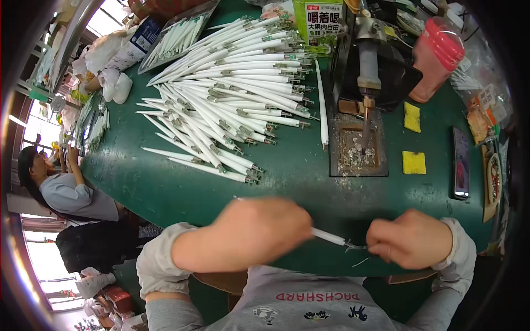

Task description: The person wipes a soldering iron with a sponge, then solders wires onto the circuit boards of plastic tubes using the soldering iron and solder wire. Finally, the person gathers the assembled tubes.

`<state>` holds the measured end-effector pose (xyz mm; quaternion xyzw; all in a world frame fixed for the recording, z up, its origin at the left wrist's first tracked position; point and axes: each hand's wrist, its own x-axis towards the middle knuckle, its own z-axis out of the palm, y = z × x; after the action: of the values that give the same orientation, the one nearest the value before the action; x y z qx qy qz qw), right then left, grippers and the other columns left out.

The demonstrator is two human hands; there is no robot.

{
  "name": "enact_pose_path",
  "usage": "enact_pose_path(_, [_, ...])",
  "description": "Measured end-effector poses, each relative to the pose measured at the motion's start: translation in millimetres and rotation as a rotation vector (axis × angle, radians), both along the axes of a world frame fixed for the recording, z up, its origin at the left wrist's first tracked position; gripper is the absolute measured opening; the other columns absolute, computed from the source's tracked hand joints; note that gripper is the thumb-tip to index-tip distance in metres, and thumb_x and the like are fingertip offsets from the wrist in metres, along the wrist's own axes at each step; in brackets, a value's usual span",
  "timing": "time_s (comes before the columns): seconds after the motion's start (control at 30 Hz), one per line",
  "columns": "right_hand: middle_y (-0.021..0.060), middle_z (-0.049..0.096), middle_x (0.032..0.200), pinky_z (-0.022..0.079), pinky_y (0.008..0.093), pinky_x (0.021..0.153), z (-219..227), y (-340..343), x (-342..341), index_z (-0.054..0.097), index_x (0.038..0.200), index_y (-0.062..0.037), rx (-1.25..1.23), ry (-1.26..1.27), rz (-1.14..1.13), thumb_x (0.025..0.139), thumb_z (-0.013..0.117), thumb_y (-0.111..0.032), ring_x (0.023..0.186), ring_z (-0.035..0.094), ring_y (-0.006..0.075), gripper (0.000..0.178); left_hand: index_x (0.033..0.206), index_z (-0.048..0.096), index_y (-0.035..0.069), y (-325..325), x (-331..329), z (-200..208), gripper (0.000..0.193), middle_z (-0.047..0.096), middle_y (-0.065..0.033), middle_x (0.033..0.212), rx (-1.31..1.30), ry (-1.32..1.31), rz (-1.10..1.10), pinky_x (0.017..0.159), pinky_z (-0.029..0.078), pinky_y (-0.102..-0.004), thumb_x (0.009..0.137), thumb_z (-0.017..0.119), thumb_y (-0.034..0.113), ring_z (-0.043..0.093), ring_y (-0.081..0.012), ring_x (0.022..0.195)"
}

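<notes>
My left hand (251, 234) is closed around a slim white tapered stick (329, 236), a little above the table's near edge. Its metal-fitted end points toward my right hand (411, 240). The right fingers are pinched at that end, by a thin wire (360, 261); what exactly they grip is hidden, and both hands are somewhat blurred. A large heap of similar white sticks (221, 105) with small metal and green ends lies beyond my left hand. One more white stick (322, 110) lies alone, beside the soldering stand.
A soldering iron (368, 71) points down over a residue-filled tray (334, 165). Yellow pads (413, 163), a phone (460, 163) and a pink-lidded jar (439, 58) stand to the right. A tray of white sticks (176, 41) is at the far left. Another person (72, 193) works there.
</notes>
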<state>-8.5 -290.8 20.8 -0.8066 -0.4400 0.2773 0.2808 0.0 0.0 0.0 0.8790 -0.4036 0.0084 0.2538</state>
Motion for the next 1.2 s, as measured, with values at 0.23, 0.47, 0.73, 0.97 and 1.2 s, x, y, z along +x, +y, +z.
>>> enact_pose_path(0.23, [0.0065,0.058,0.061,0.045,0.0320,0.049,-9.9,12.4,26.6,0.054,0.087,-0.0064,0.004,0.351,-0.291,0.083,0.057,-0.012,0.053,0.059,0.0233,0.008,0.084,0.057,0.005,17.4,72.6,-8.4,0.021,0.055,-0.0069,0.086,0.297,-0.454,0.207,0.068,0.045,-0.0331,0.064,0.062,0.002,0.052,-0.0246,0.080])
enact_pose_path(0.47, [0.0072,0.059,0.064,0.047,0.0338,0.052,-14.2,10.8,25.6,0.059,0.086,-0.0065,0.062,0.315,-0.252,0.083,0.058,-0.014,0.057,0.060,0.0253,0.008,0.084,0.056,0.004,15.7,88.0,-3.0,0.019,0.056,-0.0063,0.086,0.289,-0.527,0.053,0.078,0.046,-0.0380,0.065,0.058,0.002,0.054,-0.0249,0.082])
enact_pose_path(0.73, [0.0040,0.055,0.062,0.044,0.0286,0.047,-5.5,11.3,12.6,0.056,0.081,-0.0054,0.255,0.014,-0.347,0.076,0.065,-0.009,0.051,0.056,0.0193,0.010,0.095,0.060,0.002,-29.0,36.8,38.1,0.031,0.055,-0.0115,0.082,0.130,-0.196,-0.197,0.062,0.049,-0.0359,0.064,0.063,0.003,0.058,-0.0239,0.073])
enact_pose_path(0.97, [-0.0009,0.051,0.057,0.040,0.0209,0.043,-10.4,16.1,10.2,0.053,0.094,-0.0035,0.371,0.237,-0.646,0.075,0.065,-0.005,0.046,0.051,0.0071,0.022,0.098,0.060,-0.002,-44.0,44.0,19.5,0.021,0.058,-0.0137,0.084,-0.228,0.533,-0.245,0.060,0.048,-0.0288,0.077,0.063,-0.001,0.060,-0.0243,0.071])
enact_pose_path(1.2, [-0.0004,0.055,0.060,0.041,0.0213,0.046,-7.9,12.0,15.6,0.054,0.094,-0.0027,0.333,0.334,-0.630,0.075,0.065,-0.004,0.050,0.054,0.0072,0.022,0.103,0.056,-0.005,-52.3,39.6,7.7,0.018,0.059,-0.0066,0.087,-0.271,1.103,-0.076,0.068,0.046,-0.0208,0.086,0.057,0.001,0.057,-0.0074,0.079])
